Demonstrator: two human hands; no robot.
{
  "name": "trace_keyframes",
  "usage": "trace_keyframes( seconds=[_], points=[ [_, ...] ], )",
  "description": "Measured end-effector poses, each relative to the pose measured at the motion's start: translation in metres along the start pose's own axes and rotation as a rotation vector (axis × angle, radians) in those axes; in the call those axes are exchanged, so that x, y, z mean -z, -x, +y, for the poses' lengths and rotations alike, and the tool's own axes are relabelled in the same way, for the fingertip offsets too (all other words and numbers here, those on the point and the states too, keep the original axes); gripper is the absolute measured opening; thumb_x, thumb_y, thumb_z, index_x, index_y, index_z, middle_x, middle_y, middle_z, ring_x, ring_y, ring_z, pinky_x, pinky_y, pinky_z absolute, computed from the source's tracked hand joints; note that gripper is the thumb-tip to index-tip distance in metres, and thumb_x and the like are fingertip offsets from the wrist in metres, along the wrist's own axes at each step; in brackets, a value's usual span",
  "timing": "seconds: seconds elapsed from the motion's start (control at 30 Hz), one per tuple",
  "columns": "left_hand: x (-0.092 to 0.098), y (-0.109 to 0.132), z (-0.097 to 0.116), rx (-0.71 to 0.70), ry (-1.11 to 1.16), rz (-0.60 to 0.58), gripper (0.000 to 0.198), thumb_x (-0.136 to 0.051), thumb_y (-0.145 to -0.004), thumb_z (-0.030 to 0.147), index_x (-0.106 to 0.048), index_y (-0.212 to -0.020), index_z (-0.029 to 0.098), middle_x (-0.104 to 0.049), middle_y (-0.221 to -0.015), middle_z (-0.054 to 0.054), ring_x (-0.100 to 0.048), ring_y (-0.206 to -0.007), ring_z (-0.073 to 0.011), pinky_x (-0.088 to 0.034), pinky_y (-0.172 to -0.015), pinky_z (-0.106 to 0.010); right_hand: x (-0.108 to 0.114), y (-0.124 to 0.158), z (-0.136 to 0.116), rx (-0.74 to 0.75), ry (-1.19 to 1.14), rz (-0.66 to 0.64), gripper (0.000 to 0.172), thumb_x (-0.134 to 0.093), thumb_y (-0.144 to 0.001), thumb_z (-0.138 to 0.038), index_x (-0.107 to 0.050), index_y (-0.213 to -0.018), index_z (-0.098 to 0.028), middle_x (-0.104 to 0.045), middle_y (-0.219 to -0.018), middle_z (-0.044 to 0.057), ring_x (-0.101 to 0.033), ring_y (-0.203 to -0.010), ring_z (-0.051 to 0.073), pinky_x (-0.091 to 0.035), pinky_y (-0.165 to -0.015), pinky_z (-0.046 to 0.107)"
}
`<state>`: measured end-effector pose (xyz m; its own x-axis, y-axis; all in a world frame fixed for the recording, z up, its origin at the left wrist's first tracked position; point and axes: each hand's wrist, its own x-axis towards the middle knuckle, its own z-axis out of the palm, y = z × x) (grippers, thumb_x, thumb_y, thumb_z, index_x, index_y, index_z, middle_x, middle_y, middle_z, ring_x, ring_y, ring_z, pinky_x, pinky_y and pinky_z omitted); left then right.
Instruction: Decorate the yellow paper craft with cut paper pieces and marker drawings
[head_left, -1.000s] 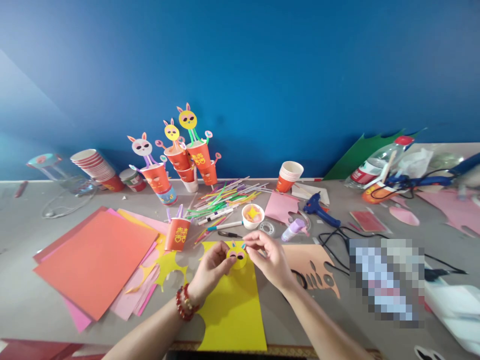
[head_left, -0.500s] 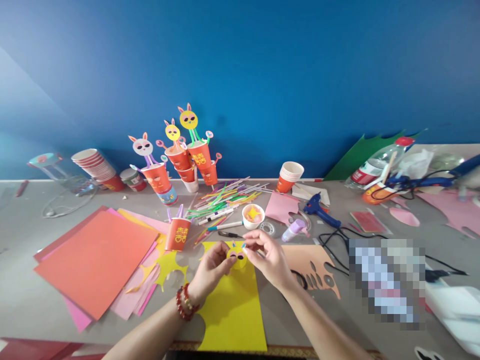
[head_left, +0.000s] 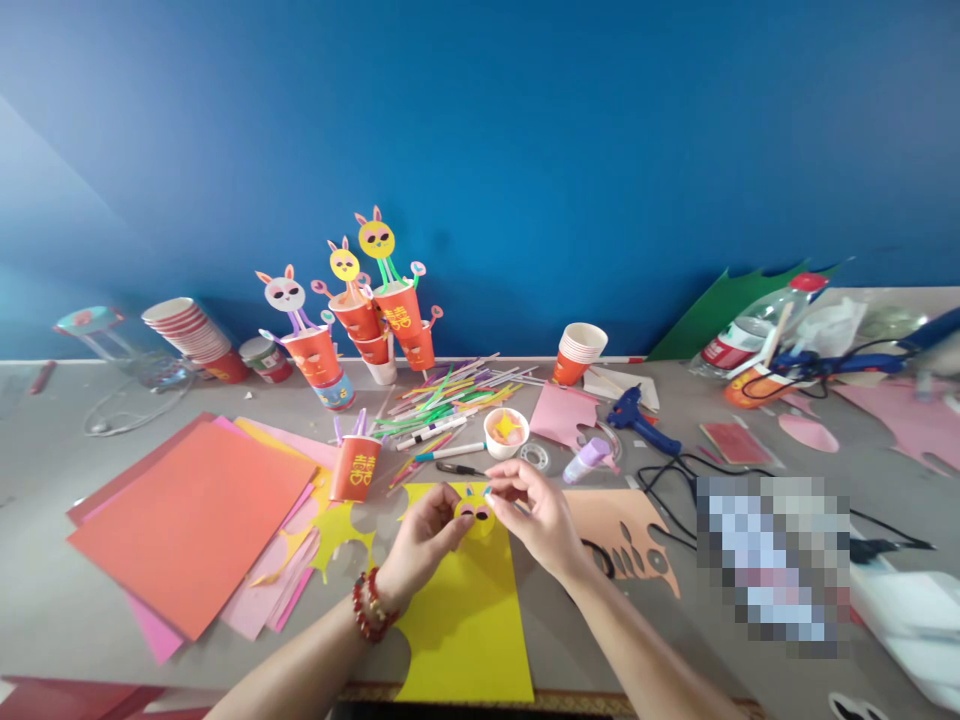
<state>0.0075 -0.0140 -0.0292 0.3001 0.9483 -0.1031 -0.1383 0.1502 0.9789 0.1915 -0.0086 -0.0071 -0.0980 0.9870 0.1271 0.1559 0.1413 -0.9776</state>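
A round yellow paper bunny face (head_left: 474, 522) with dark eyes lies over a yellow paper sheet (head_left: 466, 630). My left hand (head_left: 429, 527) pinches the face's left edge between thumb and fingers. At its upper right, my right hand (head_left: 531, 512) has thumb and forefinger closed on a small blue-tipped piece close to the ears; its kind is too small to make out. Scissors with a black handle (head_left: 600, 558) are partly hidden beside my right forearm, near a peach paper sheet (head_left: 626, 520) with shapes cut out.
Behind my hands are a white bowl of paper pieces (head_left: 507, 432), a glue stick (head_left: 587, 460) and a blue glue gun (head_left: 643, 420). A red cup (head_left: 356, 470) stands left of them. Finished bunny cups (head_left: 311, 355) line the wall. Orange paper (head_left: 199, 520) lies at left.
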Motion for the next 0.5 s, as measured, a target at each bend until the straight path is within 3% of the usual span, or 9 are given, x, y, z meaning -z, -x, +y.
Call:
trace_keyframes(
  seconds=[0.5],
  points=[
    [-0.0016, 0.0001, 0.0027, 0.021, 0.01, 0.015, 0.044, -0.077, -0.075, 0.053, -0.05, -0.079, 0.018, -0.05, -0.065, 0.005, -0.042, -0.052, -0.0062, -0.036, -0.05, -0.019, 0.0001, 0.0016, 0.0008, 0.01, -0.007, -0.018, 0.02, -0.065, -0.084, -0.025, -0.063, -0.104, -0.021, -0.073, -0.088, 0.005, -0.071, -0.085, 0.021, -0.058, -0.072, 0.029]
  ],
)
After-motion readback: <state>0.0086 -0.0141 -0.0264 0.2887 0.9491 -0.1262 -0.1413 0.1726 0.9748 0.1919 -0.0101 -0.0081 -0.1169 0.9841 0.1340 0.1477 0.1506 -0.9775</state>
